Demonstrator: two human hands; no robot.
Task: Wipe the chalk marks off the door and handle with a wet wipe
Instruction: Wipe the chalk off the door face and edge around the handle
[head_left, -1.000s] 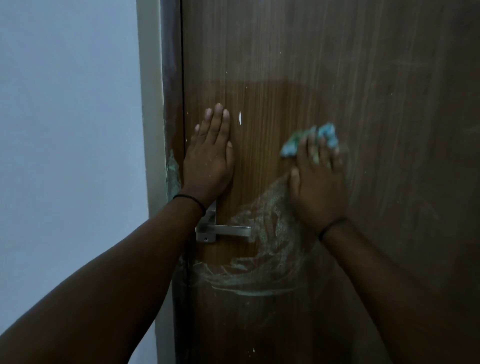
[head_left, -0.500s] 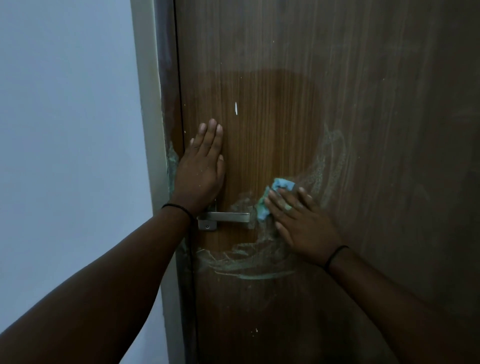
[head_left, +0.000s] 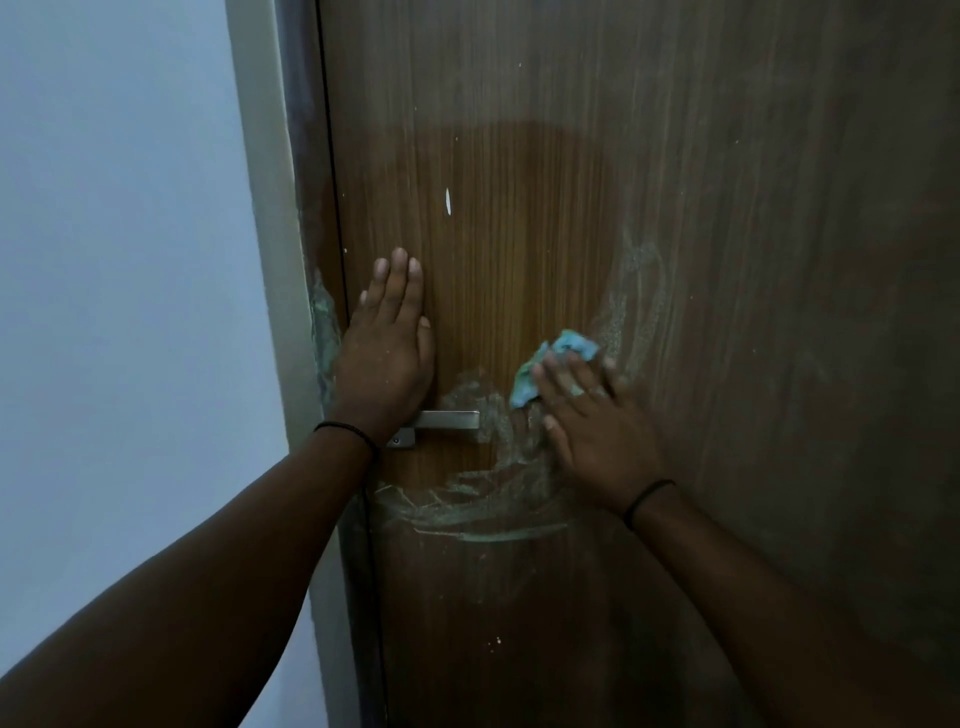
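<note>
Head view: the right hand (head_left: 602, 436) presses a crumpled blue wet wipe (head_left: 550, 371) flat against the brown door (head_left: 753, 260), fingers straight over the cloth, which pokes out at their tips toward 11 o'clock. The left hand (head_left: 387, 358) lies open, palm flat on the door, bracing it just above the metal handle (head_left: 447, 420).

The handle's long axis runs level, 9 to 3 o'clock, and its free end sits near the wipe, toward 8 o'clock from it; I judge the right hand is the nearer one for wiping it. The thickest chalk marks (head_left: 467, 506) curve below the handle, toward 7 o'clock from the wipe, and a paler arc climbs toward 1 o'clock beside the fingers. A greenish smear also shows on the door frame (head_left: 322, 332) at 9 o'clock from the left hand.

Against half a second ago, the wipe has moved up and rightward from the handle's end, while the left hand has kept its place above the handle.
</note>
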